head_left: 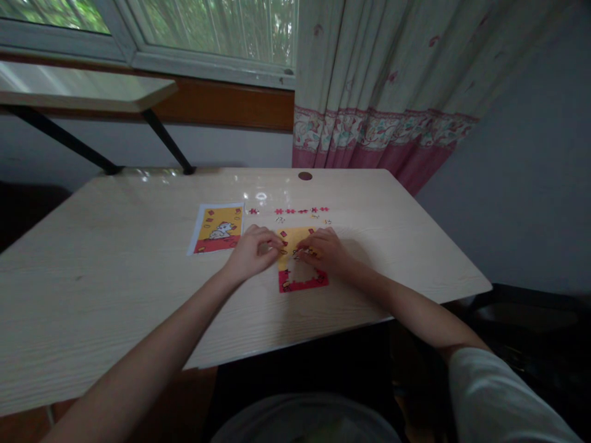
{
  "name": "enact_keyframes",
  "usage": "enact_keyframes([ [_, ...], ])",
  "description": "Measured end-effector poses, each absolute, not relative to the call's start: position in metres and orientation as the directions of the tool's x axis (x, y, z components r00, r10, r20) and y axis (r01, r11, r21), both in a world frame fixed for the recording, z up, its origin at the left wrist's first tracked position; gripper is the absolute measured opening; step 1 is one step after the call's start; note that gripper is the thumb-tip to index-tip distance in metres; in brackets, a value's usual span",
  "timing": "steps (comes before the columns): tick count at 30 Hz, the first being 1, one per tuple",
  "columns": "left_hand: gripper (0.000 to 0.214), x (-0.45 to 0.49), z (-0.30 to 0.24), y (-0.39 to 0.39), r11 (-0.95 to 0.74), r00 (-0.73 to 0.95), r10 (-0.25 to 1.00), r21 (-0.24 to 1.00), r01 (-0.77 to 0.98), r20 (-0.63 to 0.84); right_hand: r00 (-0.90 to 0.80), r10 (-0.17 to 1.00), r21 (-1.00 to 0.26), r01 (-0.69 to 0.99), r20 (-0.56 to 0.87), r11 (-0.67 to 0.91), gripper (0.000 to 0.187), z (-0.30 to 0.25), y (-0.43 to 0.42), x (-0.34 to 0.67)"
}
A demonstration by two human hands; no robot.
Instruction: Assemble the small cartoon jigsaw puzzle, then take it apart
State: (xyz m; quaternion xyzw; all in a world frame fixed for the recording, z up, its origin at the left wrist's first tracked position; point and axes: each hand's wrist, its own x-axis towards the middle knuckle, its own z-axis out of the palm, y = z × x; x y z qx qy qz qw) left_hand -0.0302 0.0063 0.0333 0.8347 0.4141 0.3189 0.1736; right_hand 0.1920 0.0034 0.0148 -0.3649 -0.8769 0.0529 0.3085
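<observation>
A partly built jigsaw puzzle (301, 280) with a yellow top, red bottom and an unfilled middle lies on the wooden table (115, 271). My left hand (252, 249) rests at its upper left edge, fingers curled and pinched toward the puzzle. My right hand (324, 248) sits over its upper right part, fingers curled down on the pieces. What the fingertips hold is too small to make out. A printed reference picture (217, 228) of the same yellow and red design lies just left of my left hand.
Several loose red and white puzzle pieces (302, 211) lie in a row behind the puzzle. A round cable hole (305, 176) is near the table's far edge. A floral curtain (383, 92) hangs behind, a window and shelf at back left.
</observation>
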Motion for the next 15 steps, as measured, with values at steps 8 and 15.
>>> enact_keyframes([
  [8,0.027,-0.044,0.033,0.011,-0.764,0.718,0.631,0.39,0.513,0.293,-0.578,0.744,-0.383,0.638,0.335,0.668,0.016,0.012,0.001,0.186],
  [15,0.027,-0.037,0.035,0.007,-0.785,0.768,0.595,0.38,0.49,0.237,-0.593,0.725,-0.338,0.642,0.351,0.688,0.017,0.011,0.002,0.188],
])
